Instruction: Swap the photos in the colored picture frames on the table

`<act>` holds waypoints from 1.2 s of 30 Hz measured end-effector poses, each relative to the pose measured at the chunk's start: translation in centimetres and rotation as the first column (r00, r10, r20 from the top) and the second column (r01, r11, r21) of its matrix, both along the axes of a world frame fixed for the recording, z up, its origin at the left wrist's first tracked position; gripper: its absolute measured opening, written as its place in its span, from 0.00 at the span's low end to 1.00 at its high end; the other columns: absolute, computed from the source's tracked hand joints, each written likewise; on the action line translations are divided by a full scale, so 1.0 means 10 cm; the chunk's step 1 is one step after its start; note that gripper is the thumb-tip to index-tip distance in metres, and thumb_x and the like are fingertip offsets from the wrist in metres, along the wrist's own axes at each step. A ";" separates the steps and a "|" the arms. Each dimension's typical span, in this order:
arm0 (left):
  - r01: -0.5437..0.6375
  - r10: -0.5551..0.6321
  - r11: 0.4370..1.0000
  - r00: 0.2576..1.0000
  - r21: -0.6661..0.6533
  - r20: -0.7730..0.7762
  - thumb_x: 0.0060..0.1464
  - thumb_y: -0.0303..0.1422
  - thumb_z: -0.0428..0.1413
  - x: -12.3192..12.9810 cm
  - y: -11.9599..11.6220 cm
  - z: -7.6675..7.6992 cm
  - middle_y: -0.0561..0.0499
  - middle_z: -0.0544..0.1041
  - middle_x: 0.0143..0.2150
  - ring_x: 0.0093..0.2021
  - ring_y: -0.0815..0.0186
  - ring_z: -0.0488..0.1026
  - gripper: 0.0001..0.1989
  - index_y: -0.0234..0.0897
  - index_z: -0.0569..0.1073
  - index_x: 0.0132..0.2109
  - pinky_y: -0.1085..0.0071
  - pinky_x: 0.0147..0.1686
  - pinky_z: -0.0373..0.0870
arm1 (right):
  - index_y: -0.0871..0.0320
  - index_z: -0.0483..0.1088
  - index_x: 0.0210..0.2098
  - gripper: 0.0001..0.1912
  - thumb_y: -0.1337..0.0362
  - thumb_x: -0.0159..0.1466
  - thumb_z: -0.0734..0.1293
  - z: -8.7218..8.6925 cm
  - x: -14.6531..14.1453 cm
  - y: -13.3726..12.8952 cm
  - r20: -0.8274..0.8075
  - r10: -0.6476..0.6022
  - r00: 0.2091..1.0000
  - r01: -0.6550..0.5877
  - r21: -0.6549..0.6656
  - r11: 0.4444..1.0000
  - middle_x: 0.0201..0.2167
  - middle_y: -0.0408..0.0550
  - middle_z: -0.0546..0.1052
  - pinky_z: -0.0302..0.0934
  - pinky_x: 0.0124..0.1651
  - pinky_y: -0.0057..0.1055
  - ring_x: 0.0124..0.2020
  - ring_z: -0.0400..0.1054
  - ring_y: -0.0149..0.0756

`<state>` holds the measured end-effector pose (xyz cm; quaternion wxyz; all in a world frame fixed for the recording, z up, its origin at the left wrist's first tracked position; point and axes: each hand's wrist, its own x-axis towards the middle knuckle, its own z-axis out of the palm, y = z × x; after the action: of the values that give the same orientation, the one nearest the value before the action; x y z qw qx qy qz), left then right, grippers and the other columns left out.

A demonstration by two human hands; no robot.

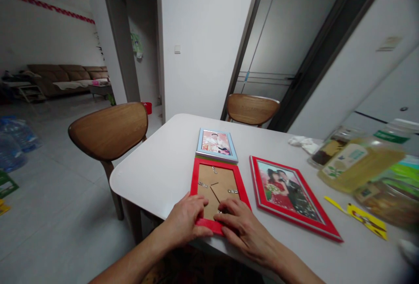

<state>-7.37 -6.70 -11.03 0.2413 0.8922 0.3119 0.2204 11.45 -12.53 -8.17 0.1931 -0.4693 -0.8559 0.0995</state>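
A red picture frame (240,188) lies face down at the near edge of the table, its brown backing board (222,182) facing up. Small metal clips sit along the sides of the board, and a thin bent stand wire (214,191) lies across its middle. My left hand (188,217) grips the near left corner, fingers over the rim and thumb along the near edge. At the near right, my right hand (245,228) has its fingertips curled at the bottom clip, with the thumb against the near rim. Those fingers partly hide that clip.
A blue picture frame (235,155) lies just beyond, and a larger red picture frame (257,183) lies to the right, both photo side up. Farther right are a yellow cutter-like tool (366,220), a large bottle of yellow liquid (356,161) and jars. Wooden chairs (109,129) flank the white table (157,161).
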 end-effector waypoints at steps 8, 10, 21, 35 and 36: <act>0.007 -0.007 1.000 0.998 0.008 -0.063 0.39 0.42 0.59 -0.01 -0.02 0.13 0.49 0.72 0.35 0.41 0.61 0.68 0.24 0.35 0.67 0.43 0.65 0.45 0.60 | 0.55 0.69 0.37 0.12 0.64 0.53 0.62 -0.06 0.02 -0.02 -0.014 0.023 1.000 -0.022 0.051 0.998 0.39 0.51 0.67 0.56 0.43 0.40 0.42 0.59 0.40; -0.009 0.013 0.999 0.995 0.039 -0.102 0.39 0.43 0.59 0.03 -0.06 0.14 0.47 0.71 0.40 0.44 0.59 0.67 0.21 0.35 0.68 0.40 0.59 0.50 0.54 | 0.54 0.68 0.39 0.14 0.64 0.53 0.62 -0.11 0.03 -0.03 -0.049 0.015 0.999 -0.012 0.061 0.998 0.40 0.51 0.67 0.56 0.44 0.41 0.43 0.59 0.40; -0.042 0.042 0.999 0.998 -0.001 0.054 0.43 0.33 0.58 0.19 -0.28 0.25 0.42 0.66 0.50 0.52 0.56 0.61 0.12 0.35 0.65 0.35 0.55 0.53 0.49 | 0.58 0.65 0.44 0.21 0.55 0.54 0.58 -0.29 0.26 -0.03 -0.695 -0.675 0.247 0.592 -0.443 0.673 0.47 0.53 0.68 0.55 0.49 0.41 0.48 0.60 0.43; 0.263 0.222 0.862 0.574 -0.434 0.788 0.47 0.34 0.53 0.86 -0.33 0.81 0.46 0.68 0.48 0.45 0.61 0.68 0.21 0.38 0.55 0.47 0.66 0.44 0.66 | 0.54 0.54 0.53 0.30 0.58 0.51 0.62 0.02 0.20 0.02 -0.807 -0.528 -0.265 0.229 -0.585 0.778 0.40 0.45 0.74 0.65 0.37 0.33 0.38 0.69 0.38; 0.288 0.226 0.843 0.577 -0.454 0.785 0.48 0.31 0.53 0.93 -0.27 0.82 0.46 0.69 0.47 0.44 0.62 0.69 0.24 0.39 0.51 0.50 0.66 0.43 0.66 | 0.55 0.52 0.55 0.33 0.59 0.51 0.62 0.04 0.41 0.02 -0.779 -0.580 -0.237 0.295 -0.627 0.721 0.38 0.46 0.74 0.66 0.34 0.34 0.35 0.70 0.38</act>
<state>1.89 -9.38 -2.80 0.5999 0.5890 0.1971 0.5044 15.59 -12.37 -7.74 0.7046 -0.5431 -0.2074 0.4069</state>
